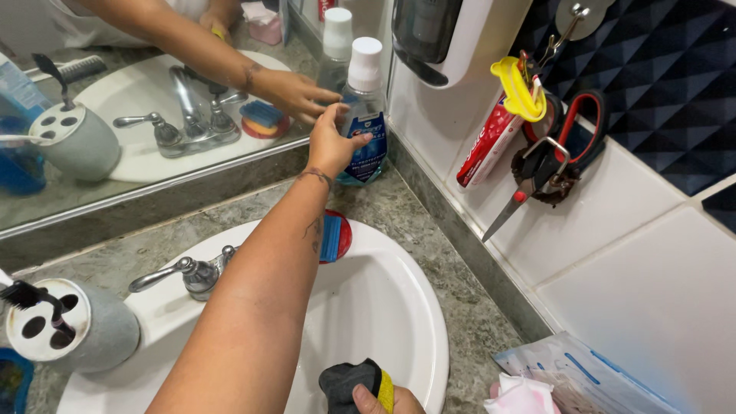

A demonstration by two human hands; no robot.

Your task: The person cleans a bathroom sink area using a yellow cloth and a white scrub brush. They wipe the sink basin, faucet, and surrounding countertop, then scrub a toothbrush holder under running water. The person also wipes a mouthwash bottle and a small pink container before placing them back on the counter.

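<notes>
Head view shows the left hand [331,146] wrapped around the blue mouthwash bottle [363,123], upright at the counter's [429,253] back corner by the mirror [115,115]; the right hand [379,400] clutches a dark cloth [346,381] at the sink's [418,322] front rim. Bottle not yet lifted.

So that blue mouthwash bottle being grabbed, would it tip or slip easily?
The mouthwash bottle stands tall and narrow, so a push up high might tip it. It looks mostly full, so probably heavyish. Smooth clear plastic could be slippery under the left hand.
</notes>
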